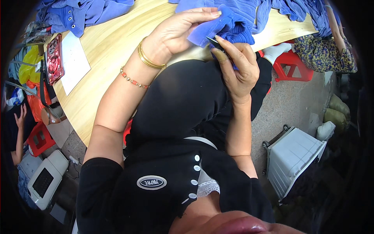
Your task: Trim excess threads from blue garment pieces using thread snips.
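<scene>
My left hand (177, 31) pinches the edge of a blue ribbed garment (235, 29) between thumb and fingers, above my raised knee. A smooth, paler blue strip of it spreads below the fingertips. In my right hand (240, 70) is a small dark pointed tool (215, 43), gripped between thumb and forefinger. Its tip rests at or just by the strip's lower edge. Whether it is a pair of snips or tweezers I cannot make out, as the fingers cover most of it. Blue cloth also shows beneath the right fingers.
More blue garments (80, 15) lie on the pale wooden table (113, 46), one with metal eyelets. A white sheet (74, 64) and a red patterned case (54, 58) sit at its left. Red stools (294, 68), a grey wheeled bin (294, 158) and other people nearby surround me.
</scene>
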Action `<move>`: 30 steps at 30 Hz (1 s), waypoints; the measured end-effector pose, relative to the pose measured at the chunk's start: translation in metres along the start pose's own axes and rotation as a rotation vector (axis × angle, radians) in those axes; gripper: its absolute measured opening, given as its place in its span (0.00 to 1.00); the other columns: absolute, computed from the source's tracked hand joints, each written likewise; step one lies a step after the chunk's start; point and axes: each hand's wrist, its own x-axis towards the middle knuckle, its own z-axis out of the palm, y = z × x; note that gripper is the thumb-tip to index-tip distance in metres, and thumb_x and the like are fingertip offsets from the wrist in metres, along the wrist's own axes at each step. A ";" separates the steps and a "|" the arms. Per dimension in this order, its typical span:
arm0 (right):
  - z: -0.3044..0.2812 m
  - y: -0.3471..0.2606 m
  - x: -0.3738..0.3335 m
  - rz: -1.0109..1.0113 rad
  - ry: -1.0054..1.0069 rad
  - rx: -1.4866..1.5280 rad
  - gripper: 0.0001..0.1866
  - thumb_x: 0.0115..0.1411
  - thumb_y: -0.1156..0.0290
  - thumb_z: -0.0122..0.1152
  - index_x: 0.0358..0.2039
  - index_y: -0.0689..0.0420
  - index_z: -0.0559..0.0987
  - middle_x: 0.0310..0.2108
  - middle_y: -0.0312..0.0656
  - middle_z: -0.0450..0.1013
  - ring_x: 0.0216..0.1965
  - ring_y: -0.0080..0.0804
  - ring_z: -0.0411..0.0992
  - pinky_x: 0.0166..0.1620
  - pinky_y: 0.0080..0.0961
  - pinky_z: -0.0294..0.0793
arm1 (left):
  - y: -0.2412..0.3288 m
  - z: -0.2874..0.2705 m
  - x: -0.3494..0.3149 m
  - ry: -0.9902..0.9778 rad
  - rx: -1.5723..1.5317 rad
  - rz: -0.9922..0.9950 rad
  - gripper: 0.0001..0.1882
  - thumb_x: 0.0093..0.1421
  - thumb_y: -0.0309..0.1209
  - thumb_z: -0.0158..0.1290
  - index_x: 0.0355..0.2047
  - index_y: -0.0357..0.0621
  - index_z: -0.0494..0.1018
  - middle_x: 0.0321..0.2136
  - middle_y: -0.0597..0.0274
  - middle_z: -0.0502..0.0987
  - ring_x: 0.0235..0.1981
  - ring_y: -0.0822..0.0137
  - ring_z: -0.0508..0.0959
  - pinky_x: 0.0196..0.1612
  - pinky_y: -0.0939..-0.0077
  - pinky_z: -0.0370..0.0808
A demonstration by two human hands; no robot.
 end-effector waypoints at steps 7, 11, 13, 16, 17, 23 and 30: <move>-0.003 -0.002 0.001 0.091 0.061 0.115 0.20 0.49 0.77 0.75 0.45 0.57 0.85 0.26 0.36 0.71 0.26 0.21 0.68 0.27 0.17 0.66 | 0.000 -0.002 -0.002 -0.030 0.065 0.024 0.15 0.64 0.21 0.55 0.51 0.33 0.73 0.46 0.55 0.79 0.48 0.68 0.81 0.55 0.78 0.78; -0.004 0.001 0.001 0.092 0.073 0.052 0.22 0.48 0.77 0.76 0.47 0.56 0.84 0.28 0.35 0.71 0.27 0.20 0.69 0.26 0.15 0.67 | 0.002 -0.001 -0.001 -0.002 0.080 0.011 0.14 0.64 0.21 0.55 0.50 0.32 0.73 0.46 0.55 0.80 0.48 0.68 0.81 0.54 0.78 0.78; -0.003 0.002 -0.002 0.091 0.072 0.031 0.22 0.48 0.77 0.76 0.47 0.56 0.84 0.28 0.35 0.71 0.27 0.20 0.69 0.26 0.15 0.68 | 0.000 -0.008 0.002 -0.098 0.028 0.030 0.14 0.64 0.21 0.55 0.50 0.33 0.74 0.45 0.55 0.80 0.47 0.68 0.81 0.54 0.78 0.78; 0.000 0.001 -0.005 0.100 0.060 0.034 0.23 0.48 0.77 0.76 0.47 0.56 0.84 0.29 0.36 0.70 0.28 0.20 0.69 0.26 0.15 0.68 | -0.002 -0.012 0.004 -0.122 -0.016 0.023 0.13 0.65 0.22 0.55 0.50 0.33 0.74 0.45 0.55 0.80 0.47 0.68 0.81 0.54 0.78 0.78; 0.002 0.000 -0.005 0.100 0.060 0.035 0.23 0.48 0.77 0.76 0.47 0.56 0.84 0.29 0.36 0.70 0.28 0.20 0.69 0.26 0.15 0.68 | -0.002 -0.016 0.006 -0.122 -0.015 0.023 0.13 0.65 0.22 0.55 0.50 0.33 0.74 0.45 0.55 0.80 0.47 0.68 0.81 0.54 0.78 0.78; 0.005 -0.001 -0.003 0.107 0.089 0.061 0.22 0.49 0.76 0.76 0.47 0.55 0.84 0.29 0.35 0.70 0.28 0.20 0.69 0.26 0.14 0.67 | -0.002 -0.013 0.004 -0.141 -0.003 0.029 0.12 0.65 0.23 0.55 0.49 0.34 0.74 0.45 0.56 0.80 0.47 0.67 0.81 0.54 0.77 0.78; 0.005 -0.001 -0.004 0.132 0.095 0.081 0.22 0.50 0.76 0.76 0.47 0.55 0.84 0.29 0.34 0.70 0.28 0.19 0.68 0.26 0.13 0.66 | -0.002 -0.022 0.007 -0.079 -0.003 0.004 0.12 0.65 0.23 0.55 0.49 0.35 0.74 0.46 0.55 0.80 0.49 0.67 0.81 0.55 0.77 0.78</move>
